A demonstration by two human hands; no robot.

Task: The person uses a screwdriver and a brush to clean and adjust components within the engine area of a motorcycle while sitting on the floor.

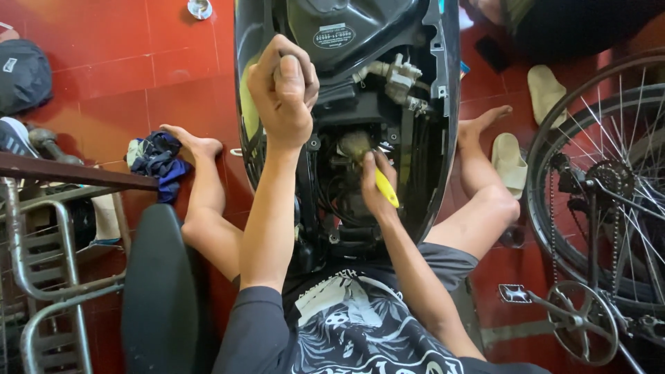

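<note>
Black scooter body (429,104) lies opened between your legs on the red tile floor (104,83), so the engine bay faces you. Your left hand (284,90) is raised, fingers curled tight on its left rim, bracing. Your right hand (374,183) reaches down mid-bay, fingers wrapped around a yellow-handled brush (386,188), bristles against the carburetor (355,144).
</note>
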